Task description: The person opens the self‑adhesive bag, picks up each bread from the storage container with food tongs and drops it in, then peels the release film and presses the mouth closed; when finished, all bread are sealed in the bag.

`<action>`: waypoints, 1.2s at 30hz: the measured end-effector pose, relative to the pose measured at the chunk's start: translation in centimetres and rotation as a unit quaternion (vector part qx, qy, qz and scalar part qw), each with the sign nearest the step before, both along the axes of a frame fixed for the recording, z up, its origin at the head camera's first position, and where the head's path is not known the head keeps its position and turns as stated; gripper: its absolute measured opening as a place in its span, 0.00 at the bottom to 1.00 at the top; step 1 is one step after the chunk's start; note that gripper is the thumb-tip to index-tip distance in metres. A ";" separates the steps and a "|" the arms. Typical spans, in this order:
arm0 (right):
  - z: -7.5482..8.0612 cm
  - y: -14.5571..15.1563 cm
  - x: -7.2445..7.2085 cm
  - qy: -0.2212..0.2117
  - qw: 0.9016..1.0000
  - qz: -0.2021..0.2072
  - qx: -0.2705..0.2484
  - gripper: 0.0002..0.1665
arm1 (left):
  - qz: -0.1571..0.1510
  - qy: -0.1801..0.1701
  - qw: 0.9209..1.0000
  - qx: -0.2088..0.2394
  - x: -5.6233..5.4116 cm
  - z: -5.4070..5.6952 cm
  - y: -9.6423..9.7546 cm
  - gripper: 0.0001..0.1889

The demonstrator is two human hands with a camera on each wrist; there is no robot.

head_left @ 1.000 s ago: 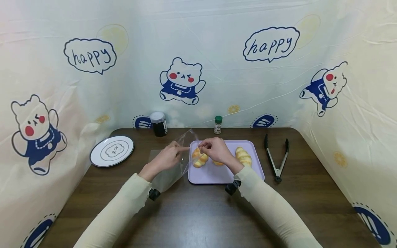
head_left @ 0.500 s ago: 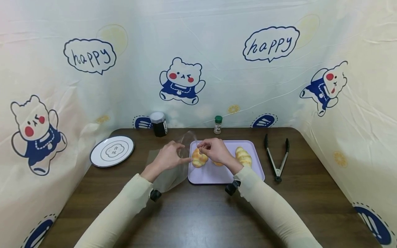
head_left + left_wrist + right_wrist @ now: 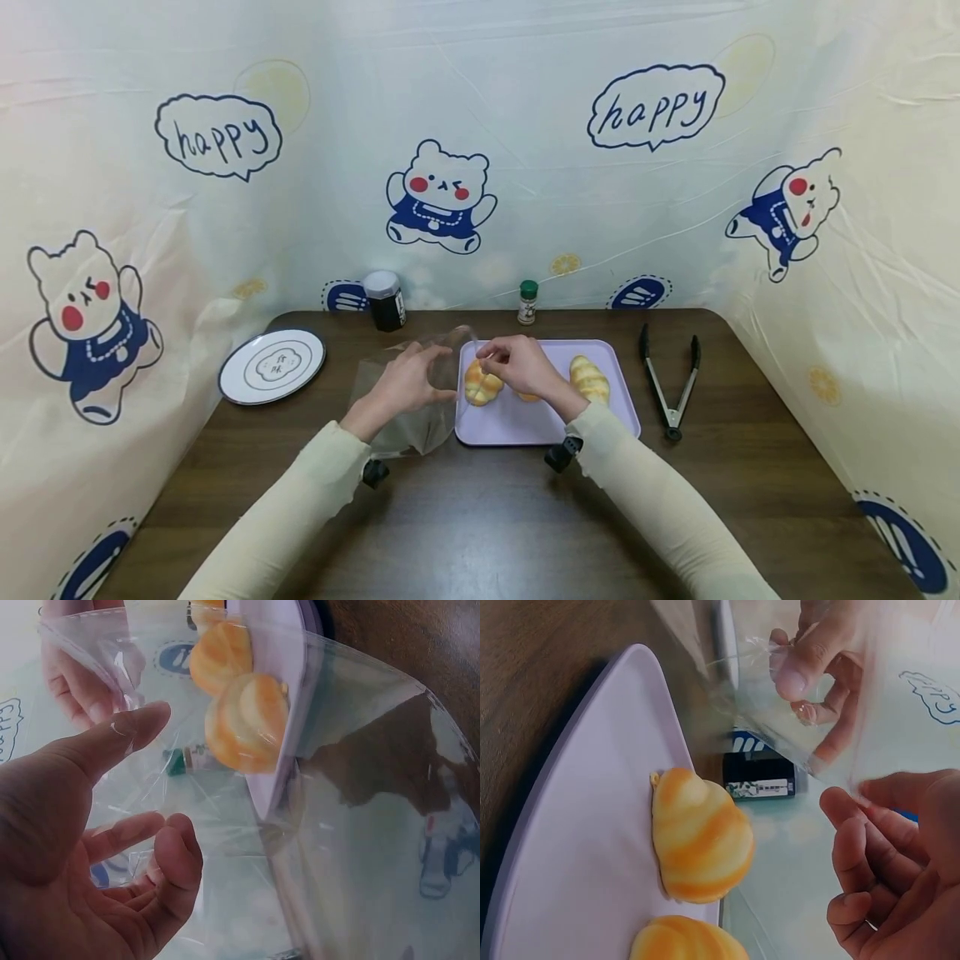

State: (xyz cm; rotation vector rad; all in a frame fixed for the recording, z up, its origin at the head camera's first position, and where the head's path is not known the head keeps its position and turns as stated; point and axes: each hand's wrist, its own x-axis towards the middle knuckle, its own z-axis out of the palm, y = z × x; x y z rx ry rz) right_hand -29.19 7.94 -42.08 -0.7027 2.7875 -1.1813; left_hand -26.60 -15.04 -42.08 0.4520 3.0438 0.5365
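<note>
A clear plastic bag [image 3: 420, 429] spreads between my hands, left of the lilac tray [image 3: 502, 429]. My right hand [image 3: 519, 363] pinches its edge between thumb and index finger, above the tray; the right wrist view shows the film at those fingertips [image 3: 845, 801]. At the bag's upper part is my left hand [image 3: 408, 379], thumb and fingers held apart with a gap between them. Film overlaps this hand in the right wrist view. On the tray lie a bread roll [image 3: 482, 383], a second roll [image 3: 528, 397] mostly hidden by my right hand, and a striped bread [image 3: 589, 379].
A white plate [image 3: 272, 367] sits at the left of the brown table [image 3: 480, 517]. Along the back stand a dark jar with a pale lid [image 3: 386, 304] and a green-capped shaker [image 3: 527, 303]. Black-tipped tongs [image 3: 671, 400] lie spread right of the tray.
My left index finger, stretched toward the right hand a second ago, has drawn back, and thumb and fingers have parted. The bag's raised part has sunk and changed shape. My right hand stays put.
</note>
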 end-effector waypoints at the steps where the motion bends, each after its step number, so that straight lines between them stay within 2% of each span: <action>1: 0.0 0.2 0.0 0.001 1.000 0.000 0.002 0.10 | 0.002 0.000 1.000 -0.002 0.0 0.0 0.0 0.44; 6: 0.1 1.5 -0.2 0.006 1.000 -0.013 0.012 0.12 | 0.012 -0.003 1.000 -0.005 0.0 0.2 -0.1 0.45; 16: 0.4 5.2 -0.6 0.007 0.995 -0.077 0.062 0.16 | 0.012 -0.004 1.000 -0.004 0.1 0.3 -0.2 0.46; 30: 0.1 12.8 -1.0 0.035 0.972 -0.182 0.143 0.19 | 0.015 -0.014 1.000 -0.002 -0.2 0.2 -0.3 0.45; 36: -0.1 15.8 -0.8 0.019 0.964 -0.213 0.159 0.21 | 0.014 -0.018 1.000 0.000 -0.1 0.2 -0.5 0.45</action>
